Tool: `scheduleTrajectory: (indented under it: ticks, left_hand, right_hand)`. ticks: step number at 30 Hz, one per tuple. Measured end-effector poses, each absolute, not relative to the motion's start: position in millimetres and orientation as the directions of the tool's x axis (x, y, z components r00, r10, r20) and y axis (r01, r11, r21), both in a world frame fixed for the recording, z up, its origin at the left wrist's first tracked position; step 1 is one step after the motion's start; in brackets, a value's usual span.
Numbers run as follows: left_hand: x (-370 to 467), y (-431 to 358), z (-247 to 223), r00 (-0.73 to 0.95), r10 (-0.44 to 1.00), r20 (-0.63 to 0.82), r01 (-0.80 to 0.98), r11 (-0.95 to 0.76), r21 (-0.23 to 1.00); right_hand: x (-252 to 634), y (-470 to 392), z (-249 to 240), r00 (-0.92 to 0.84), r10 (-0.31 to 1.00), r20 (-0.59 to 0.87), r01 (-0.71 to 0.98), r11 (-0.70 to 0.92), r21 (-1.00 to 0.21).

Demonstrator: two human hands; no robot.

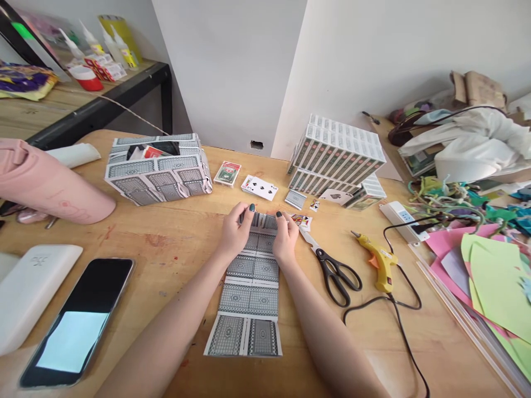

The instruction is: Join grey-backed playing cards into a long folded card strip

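Note:
A long strip of joined playing cards (249, 298), patterned backs up, lies down the middle of the wooden table. At its far end my left hand (238, 229) pinches the left edge, thumb on top. Opposite it, my right hand (286, 235) grips the right edge of the same end, its fingers partly hidden. Just beyond my right hand are a face card (305, 222) and black-handled scissors (336, 273). Behind the hands lie loose cards (260, 187), a card back piece (295, 199) and a green card box (227, 173).
A box covered in cards (160, 174) stands back left; stacked card packs (338, 152) stand back right. A yellow glue gun (379, 262) with its cable lies right. A phone (78, 323), white device (39, 293) and pink roll (53, 182) are left.

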State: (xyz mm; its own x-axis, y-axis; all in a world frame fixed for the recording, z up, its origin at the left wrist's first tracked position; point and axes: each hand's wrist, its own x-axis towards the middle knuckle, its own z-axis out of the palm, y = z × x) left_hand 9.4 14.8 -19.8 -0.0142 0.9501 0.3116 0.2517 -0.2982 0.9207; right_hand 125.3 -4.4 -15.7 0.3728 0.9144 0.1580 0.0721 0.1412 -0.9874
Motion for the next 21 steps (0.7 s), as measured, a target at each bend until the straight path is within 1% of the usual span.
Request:
scheduleTrajectory:
  ticks: [9,14,17,21]
  left_hand:
    - [9.6,12.0,-20.8,0.016,0.942,0.335,0.328,-0.322,0.888]
    - [7.7,13.4,-22.4,0.052,0.936,0.349,0.340,-0.345,0.875]
    - [6.9,13.2,-20.7,0.071,0.935,0.346,0.306,-0.351,0.885]
    - [7.4,10.7,-16.9,-0.015,0.940,0.341,0.208,-0.330,0.921]
  right_hand:
    - [126.9,-3.4,-15.7,0.342,0.931,0.130,0.060,0.117,-0.991]
    - [128.3,-1.2,-17.6,0.338,0.932,0.130,0.052,0.119,-0.992]
    - [128.1,-2.5,-17.4,0.345,0.928,0.140,0.060,0.127,-0.990]
    - [126.7,-8.1,-15.5,0.388,0.894,0.224,0.138,0.184,-0.973]
